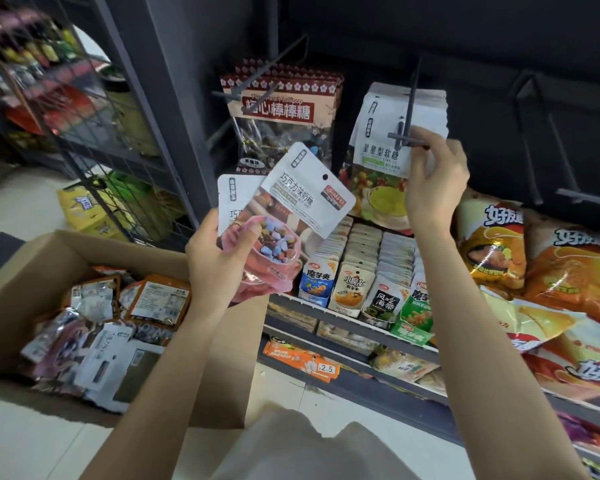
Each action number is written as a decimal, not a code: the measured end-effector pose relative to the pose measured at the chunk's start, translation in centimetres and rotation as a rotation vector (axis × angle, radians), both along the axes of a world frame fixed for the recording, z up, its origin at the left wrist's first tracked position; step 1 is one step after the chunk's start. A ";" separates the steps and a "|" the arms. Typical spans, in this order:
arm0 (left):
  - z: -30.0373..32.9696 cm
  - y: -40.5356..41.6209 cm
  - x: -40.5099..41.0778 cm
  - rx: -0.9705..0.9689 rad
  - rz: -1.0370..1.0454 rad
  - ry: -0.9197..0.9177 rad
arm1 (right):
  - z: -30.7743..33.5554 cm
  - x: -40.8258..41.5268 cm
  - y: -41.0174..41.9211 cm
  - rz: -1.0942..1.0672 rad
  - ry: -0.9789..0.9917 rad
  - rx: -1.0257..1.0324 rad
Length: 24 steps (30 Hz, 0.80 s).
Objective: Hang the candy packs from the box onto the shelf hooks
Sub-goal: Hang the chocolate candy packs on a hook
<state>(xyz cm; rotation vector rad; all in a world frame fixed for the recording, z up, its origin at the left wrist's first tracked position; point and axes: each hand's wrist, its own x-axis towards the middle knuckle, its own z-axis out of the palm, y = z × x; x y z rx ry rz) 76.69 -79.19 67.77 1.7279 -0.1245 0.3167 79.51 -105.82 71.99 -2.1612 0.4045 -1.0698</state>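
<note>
Holding two chocolate candy packs fanned out above the cardboard box, the left hand grips them with curled fingers. The right hand seems to pinch a star gummy pack at its shelf hook.

A small retail shop, seen at its snack aisle: a dark shelf carries rows of small snack packs, with a price tag reading 2.5 just below them. Candy bags hang from hooks above the shelf, chip bags lie to its right, and an open stock box sits on the floor to its left.
</note>
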 end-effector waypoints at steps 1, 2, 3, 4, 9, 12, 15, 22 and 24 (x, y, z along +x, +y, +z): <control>0.0 0.1 0.0 -0.024 -0.008 0.020 | -0.3 0.2 -0.1 -0.025 0.032 -0.055; 0.0 0.1 0.0 -0.060 -0.017 0.047 | -0.6 0.0 0.3 -0.052 0.027 -0.106; 0.0 0.0 0.0 -0.110 -0.030 0.075 | -0.9 -0.4 0.7 -0.075 -0.018 -0.138; 0.1 -0.2 0.0 -0.167 -0.046 0.105 | -1.2 -1.2 1.3 -0.089 -0.080 -0.130; 1.0 -2.1 -0.7 -0.297 -0.269 0.178 | -1.9 -7.1 6.1 0.342 0.123 0.622; 1.3 -3.5 -1.1 -0.223 -0.441 0.195 | -2.5 -9.0 6.7 0.402 0.099 0.831; 1.7 -4.5 -0.7 -0.152 -0.534 0.195 | -2.6 -10.1 4.8 0.355 0.088 0.764; 3.4 -7.7 0.6 -0.175 -0.449 0.131 | -1.5 -11.9 2.3 0.377 0.059 0.638; 4.1 -8.6 1.1 -0.192 -0.434 0.094 | -1.1 -12.0 2.2 0.340 0.008 0.579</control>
